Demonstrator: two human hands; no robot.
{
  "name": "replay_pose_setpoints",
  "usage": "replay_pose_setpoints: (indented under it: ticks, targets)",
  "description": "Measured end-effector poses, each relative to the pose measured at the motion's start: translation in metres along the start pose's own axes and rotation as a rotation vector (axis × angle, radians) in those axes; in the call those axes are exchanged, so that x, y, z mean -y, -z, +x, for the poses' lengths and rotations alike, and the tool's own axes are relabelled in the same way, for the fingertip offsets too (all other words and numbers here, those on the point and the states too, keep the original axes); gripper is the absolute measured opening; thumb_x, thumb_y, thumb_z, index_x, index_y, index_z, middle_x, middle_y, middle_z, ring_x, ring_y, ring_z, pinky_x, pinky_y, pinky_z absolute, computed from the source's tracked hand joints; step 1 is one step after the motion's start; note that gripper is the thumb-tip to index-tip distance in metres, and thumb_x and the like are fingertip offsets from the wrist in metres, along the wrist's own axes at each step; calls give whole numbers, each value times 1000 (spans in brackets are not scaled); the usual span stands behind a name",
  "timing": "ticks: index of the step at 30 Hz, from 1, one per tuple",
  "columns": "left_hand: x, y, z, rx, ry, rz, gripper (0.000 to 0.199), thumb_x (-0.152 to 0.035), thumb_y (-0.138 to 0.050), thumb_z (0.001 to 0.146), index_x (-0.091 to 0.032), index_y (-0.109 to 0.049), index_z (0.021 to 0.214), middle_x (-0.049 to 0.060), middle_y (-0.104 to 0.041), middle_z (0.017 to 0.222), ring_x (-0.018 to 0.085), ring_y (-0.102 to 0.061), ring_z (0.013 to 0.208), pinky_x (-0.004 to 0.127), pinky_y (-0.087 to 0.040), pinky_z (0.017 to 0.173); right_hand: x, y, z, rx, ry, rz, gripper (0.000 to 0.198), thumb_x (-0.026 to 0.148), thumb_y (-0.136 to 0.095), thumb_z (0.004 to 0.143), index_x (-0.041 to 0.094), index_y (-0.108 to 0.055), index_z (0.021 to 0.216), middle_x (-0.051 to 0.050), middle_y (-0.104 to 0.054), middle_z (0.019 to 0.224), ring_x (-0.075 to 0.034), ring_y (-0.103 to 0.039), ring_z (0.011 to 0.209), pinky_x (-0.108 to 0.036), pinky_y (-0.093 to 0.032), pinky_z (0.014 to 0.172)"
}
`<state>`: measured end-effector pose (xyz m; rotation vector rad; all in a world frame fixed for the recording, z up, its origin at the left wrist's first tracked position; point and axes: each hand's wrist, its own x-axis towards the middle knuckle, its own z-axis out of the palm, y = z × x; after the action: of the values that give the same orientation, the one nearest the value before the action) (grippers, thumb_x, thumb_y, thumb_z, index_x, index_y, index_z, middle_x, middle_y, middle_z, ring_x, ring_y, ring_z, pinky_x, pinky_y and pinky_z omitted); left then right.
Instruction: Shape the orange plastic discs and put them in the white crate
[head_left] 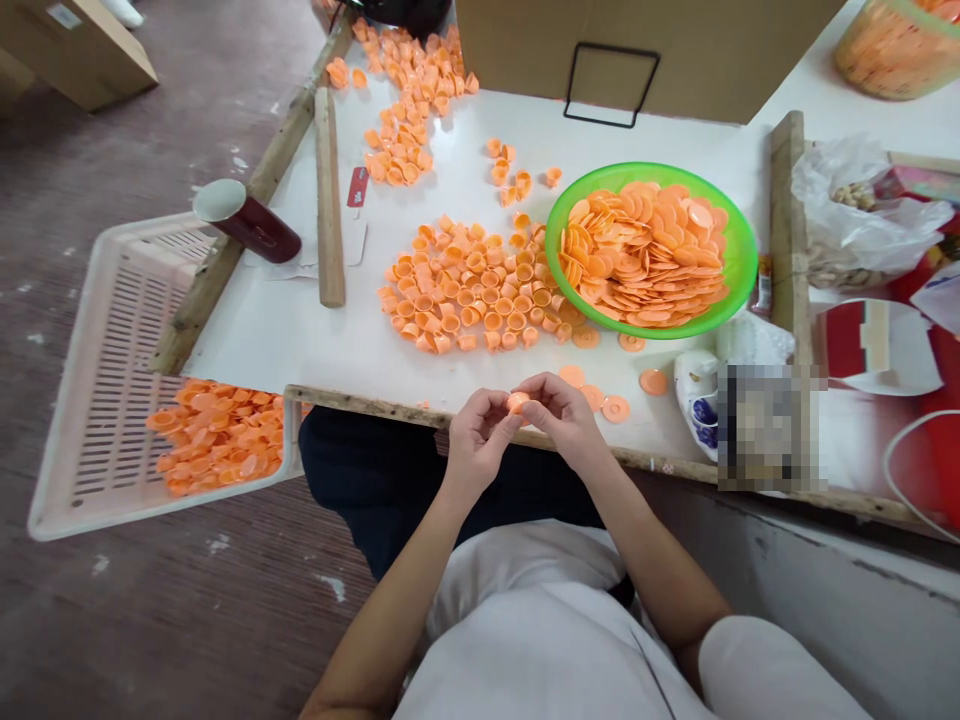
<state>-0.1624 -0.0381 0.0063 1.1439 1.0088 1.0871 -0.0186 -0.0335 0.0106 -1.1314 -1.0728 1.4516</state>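
Observation:
At the table's front edge, my left hand [480, 432] and my right hand [562, 415] meet, both closed in a pinch on one small orange plastic piece [517, 402]. Fingers cover most of it; it looks like one of the small cups. Just beyond my hands lies a spread of small orange plastic cups [472, 290]. To the right of them a green bowl [752, 262] is heaped with flat orange discs [645, 255]. Several loose orange discs [615, 409] lie on the table near my right hand.
A pink plastic basket [112, 370] with orange pieces stands at the left. A dark red mug [259, 225] and wooden strips [330, 200] lie on the left side. A cardboard box [697, 60] stands at the back. Plastic bags [862, 210] and packaging crowd the right.

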Motion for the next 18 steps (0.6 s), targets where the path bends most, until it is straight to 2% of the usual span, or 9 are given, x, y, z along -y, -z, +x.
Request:
replay_pose_setpoints:
  ticks: [5, 10, 14, 18]
  targets:
    - [3, -3, -2, -2, 12, -31, 20, -34, -64, 85, -16, -64, 92, 4, -61, 83, 14, -58, 77, 25, -47, 72, 0, -3, 0, -59, -25, -25, 31, 47, -73, 74, 20, -61, 80, 0, -62, 72, -13, -58, 67, -28, -49, 65]
    - [10, 1, -1, -75, 110, -90, 23, -37, -68, 81, -16, -65, 89, 2, -63, 78, 13, -58, 71, 25, -48, 70, -4, -4, 1, -18, -56, 18, 32, 49, -70, 77, 20, -63, 89, -2, -65, 82, -15, -61, 76, -30, -52, 71]
    - [9, 1, 0, -103, 128, -123, 24, -38, -69, 80, -17, -66, 89, 2, -65, 81, 13, -59, 73, 25, -48, 70, -11, -1, -2, 31, 15, 7, 38, 48, -73, 74, 22, -62, 100, -3, -66, 90, -17, -63, 83, -33, -54, 76]
    - [7, -1, 2, -115, 94, -111, 24, -37, -70, 79, -17, -65, 89, 2, -65, 82, 14, -60, 75, 25, -49, 71, -17, -4, -2, -42, 77, -104, 31, 42, -73, 76, 21, -61, 97, -3, -66, 90, -17, -62, 82, -33, -53, 78]
